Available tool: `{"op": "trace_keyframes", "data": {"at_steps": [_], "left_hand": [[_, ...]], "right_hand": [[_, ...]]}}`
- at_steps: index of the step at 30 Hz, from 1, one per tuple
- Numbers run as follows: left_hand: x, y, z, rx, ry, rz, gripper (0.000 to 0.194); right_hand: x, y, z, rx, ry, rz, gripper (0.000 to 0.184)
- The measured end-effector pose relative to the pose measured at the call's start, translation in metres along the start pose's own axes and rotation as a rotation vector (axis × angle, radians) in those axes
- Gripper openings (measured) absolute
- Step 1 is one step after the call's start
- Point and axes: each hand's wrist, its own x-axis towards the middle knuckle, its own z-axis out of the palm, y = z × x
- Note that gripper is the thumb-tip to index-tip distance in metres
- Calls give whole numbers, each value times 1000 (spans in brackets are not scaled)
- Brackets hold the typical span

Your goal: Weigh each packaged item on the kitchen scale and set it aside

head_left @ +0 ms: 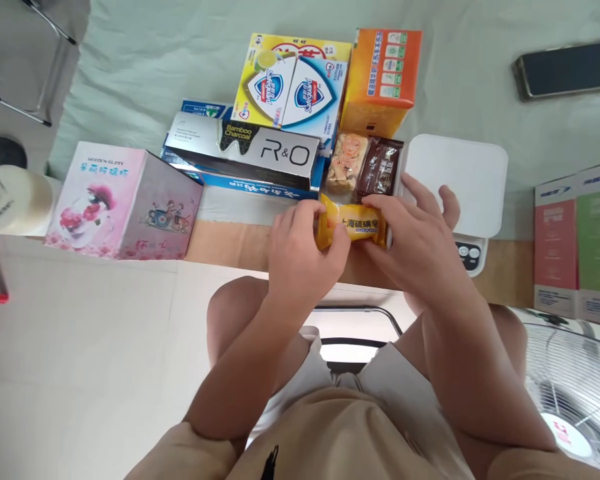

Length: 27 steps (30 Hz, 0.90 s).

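Observation:
A yellow-wrapped bar of sulfur soap (356, 223) lies near the table's front edge, held from both ends. My left hand (305, 247) is closed on its left end, thumb along the front. At the other end, the fingers of my right hand (415, 233) pinch the wrapper. Just behind the soap sit a clear-wrapped nutty snack (348, 162) and a dark brown packet (379, 167), side by side, apparently in a shallow white tray mostly hidden. Right of them stands a white kitchen scale (457, 180), partly covered by my right hand.
Behind stand a toothpaste box (245, 150), Safeguard soap boxes (293, 90) and an orange box (383, 80). A pink glass-cup box (125, 200) and a white Dove container (15, 200) are left. Rightward are a phone (573, 70), red and green boxes (577, 243) and a floor fan (575, 387).

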Motion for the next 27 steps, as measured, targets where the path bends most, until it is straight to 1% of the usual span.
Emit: {"op": "trace_keyframes", "data": {"at_steps": [2,5,7,9,11,13,15,18,21,24,27], "left_hand": [[-3,1,0,-70,68,46,10],[-5,2,2,-207,157,136,10],[-5,4,5,-309,183,190,11],[-4,7,10,-396,156,258,16],[-3,14,16,-441,78,330,24],[-2,21,23,-435,-3,376,31],[-1,29,32,-386,-55,388,34],[1,37,47,-289,-67,376,35],[5,41,59,-241,-56,358,33],[7,44,67,-259,-65,393,30],[7,46,72,-295,-51,470,37]], "right_hand": [[-1,-2,-1,4,36,-43,45],[-4,-5,-8,11,77,-106,45],[-8,-3,-16,35,113,-141,45],[-12,2,-24,83,191,-174,45],[-16,12,-32,118,318,-177,45],[-19,25,-36,91,452,-110,44],[-21,40,-37,27,533,15,46],[-23,60,-34,6,531,200,51],[-22,71,-30,33,493,308,50],[-21,74,-28,18,461,330,48],[-23,76,-31,40,410,273,49]]}}
